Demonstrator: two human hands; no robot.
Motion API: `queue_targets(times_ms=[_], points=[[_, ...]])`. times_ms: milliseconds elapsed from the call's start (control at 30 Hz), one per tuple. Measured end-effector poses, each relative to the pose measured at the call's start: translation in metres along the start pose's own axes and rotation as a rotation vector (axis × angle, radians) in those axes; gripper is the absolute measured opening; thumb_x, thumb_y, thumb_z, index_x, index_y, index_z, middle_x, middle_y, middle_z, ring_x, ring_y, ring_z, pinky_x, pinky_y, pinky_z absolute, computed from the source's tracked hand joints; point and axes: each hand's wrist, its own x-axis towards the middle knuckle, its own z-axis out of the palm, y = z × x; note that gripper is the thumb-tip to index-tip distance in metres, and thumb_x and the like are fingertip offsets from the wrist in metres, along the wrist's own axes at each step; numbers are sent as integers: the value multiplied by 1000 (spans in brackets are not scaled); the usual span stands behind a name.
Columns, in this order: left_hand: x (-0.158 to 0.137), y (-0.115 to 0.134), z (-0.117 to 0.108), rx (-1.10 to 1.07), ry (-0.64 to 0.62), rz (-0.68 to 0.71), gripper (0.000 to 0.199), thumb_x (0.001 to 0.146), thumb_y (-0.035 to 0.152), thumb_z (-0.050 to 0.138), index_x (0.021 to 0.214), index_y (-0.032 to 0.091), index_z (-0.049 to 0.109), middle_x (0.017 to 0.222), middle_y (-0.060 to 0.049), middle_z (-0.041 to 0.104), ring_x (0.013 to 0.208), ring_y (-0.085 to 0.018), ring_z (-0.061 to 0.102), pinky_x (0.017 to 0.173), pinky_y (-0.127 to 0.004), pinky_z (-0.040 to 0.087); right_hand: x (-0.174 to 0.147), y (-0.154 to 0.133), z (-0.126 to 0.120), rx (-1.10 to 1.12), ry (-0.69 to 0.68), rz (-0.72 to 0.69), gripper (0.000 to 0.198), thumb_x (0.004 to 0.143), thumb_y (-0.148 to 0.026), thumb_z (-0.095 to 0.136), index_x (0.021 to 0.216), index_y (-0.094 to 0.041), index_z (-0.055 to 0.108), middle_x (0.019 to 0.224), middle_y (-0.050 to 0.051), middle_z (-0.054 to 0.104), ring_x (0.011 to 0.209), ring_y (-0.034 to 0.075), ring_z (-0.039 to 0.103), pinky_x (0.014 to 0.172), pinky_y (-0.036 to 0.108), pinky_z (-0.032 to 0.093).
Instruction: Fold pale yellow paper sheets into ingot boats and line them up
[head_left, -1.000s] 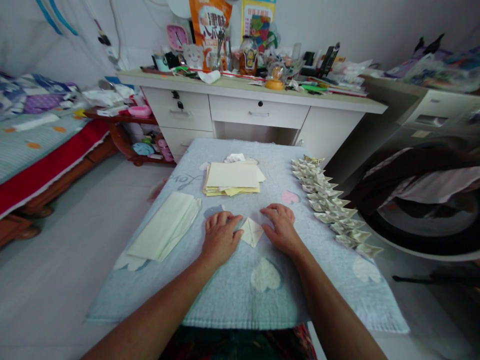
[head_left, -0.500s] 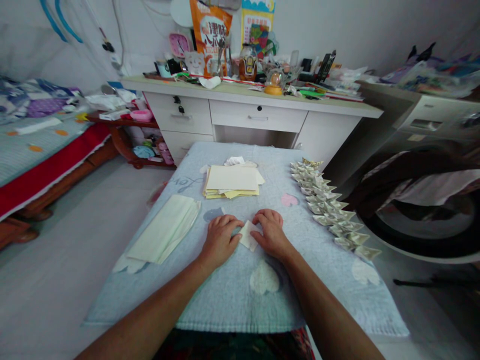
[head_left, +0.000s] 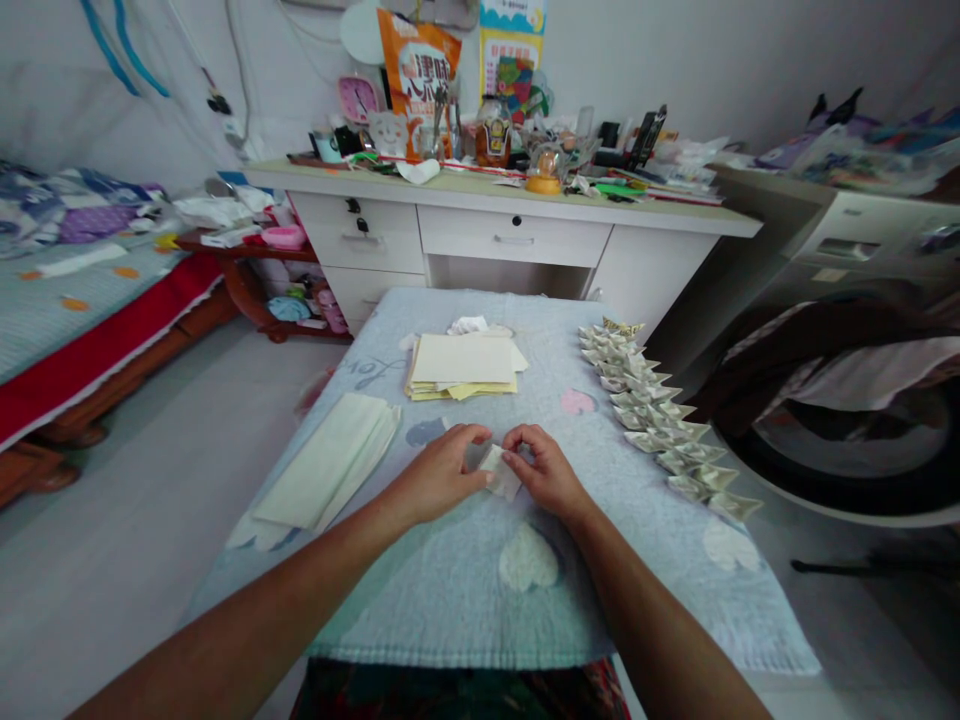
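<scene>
A small folded piece of pale paper (head_left: 502, 474) is between my hands, above the blue cloth. My right hand (head_left: 546, 472) pinches its upper right side between thumb and curled fingers. At the paper's left edge, the thumb of my left hand (head_left: 444, 474) presses on it; the index finger arches above with a gap. The other left fingertips are hidden. Beyond my hands lies a stack of cream and yellow paper sheets (head_left: 463, 360). To the left is a pile of long pale green paper sheets (head_left: 322, 460). Rows of folded paper pieces with pointed ends (head_left: 652, 410) stand at the right.
The blue cloth (head_left: 420, 600) with heart patterns covers the table. A crumpled white tissue (head_left: 468, 325) lies behind the stack. Farther back is a white desk (head_left: 517, 240) crowded with jars and packets. A washing machine (head_left: 847, 260) stands right, a bed (head_left: 90, 300) left.
The small paper has been lifted and tilted from its flatter position. My right fingers have curled into a pinch on it, and my left hand has turned with thumb and index apart.
</scene>
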Motion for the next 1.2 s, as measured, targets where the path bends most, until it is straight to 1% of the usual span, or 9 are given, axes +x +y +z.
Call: queue_targets(times_ms=[133, 200, 367, 533, 667, 833, 967, 1033, 1200], points=[[17, -1, 10, -73, 13, 13, 12, 73, 27, 61, 79, 17, 64, 69, 2, 59, 53, -10, 47, 50, -21, 33, 0, 1, 1, 133, 38, 8, 11, 86, -30, 55, 89, -21, 58, 85, 2, 59, 87, 17, 55, 84, 31, 41], [24, -4, 14, -171, 23, -2, 12, 74, 28, 60, 73, 16, 61, 61, 4, 54, 53, -10, 46, 49, -20, 32, 1, 4, 1, 241, 95, 47, 20, 85, -33, 56, 102, -21, 55, 87, 2, 58, 85, 17, 55, 80, 30, 44], [30, -11, 26, -686, 91, -145, 17, 72, 29, 64, 76, 17, 53, 60, 4, 56, 54, -10, 54, 52, -21, 41, 4, 13, 3, 439, 228, 157, 45, 77, -36, 65, 116, -22, 45, 94, 4, 59, 84, 17, 57, 75, 29, 47], [27, -14, 42, -946, 43, -176, 24, 72, 31, 68, 79, 16, 50, 71, -1, 64, 64, -13, 63, 62, -26, 48, 5, 17, 5, 581, 132, 211, 28, 74, -37, 70, 90, -20, 55, 78, 0, 61, 71, 14, 55, 66, 26, 45], [25, -18, 45, -831, 67, -136, 24, 74, 30, 67, 87, 18, 51, 67, 2, 62, 58, -12, 61, 54, -21, 43, 5, 14, 4, 520, 155, 198, 19, 78, -36, 64, 77, -20, 55, 66, -3, 54, 61, 12, 49, 59, 24, 40], [20, -19, 39, -536, 153, -23, 44, 76, 19, 63, 117, 21, 48, 67, 5, 60, 55, -9, 56, 56, -20, 43, 3, 7, 1, -53, 232, -27, 5, 80, -19, 56, 79, -20, 61, 79, 2, 56, 83, 18, 51, 78, 31, 40], [17, -17, 37, -336, 241, 175, 19, 76, 15, 60, 94, 19, 61, 105, -6, 61, 89, -15, 62, 77, -27, 50, 0, 5, 2, -333, 200, -75, 17, 78, -12, 55, 90, -21, 64, 91, 5, 55, 90, 20, 47, 83, 33, 36], [17, -17, 37, -255, 264, 221, 10, 77, 13, 58, 84, 19, 62, 103, -6, 62, 99, -17, 60, 85, -29, 49, -1, 4, 2, -382, 172, -79, 22, 76, -10, 55, 93, -21, 63, 93, 5, 55, 91, 21, 45, 83, 33, 35], [20, -23, 38, -238, 259, 231, 12, 76, 7, 56, 78, 19, 58, 97, -4, 63, 95, -16, 61, 84, -28, 49, 0, 5, 0, -390, 150, -46, 35, 67, -1, 50, 96, -18, 59, 97, 6, 55, 92, 22, 44, 83, 33, 34]])
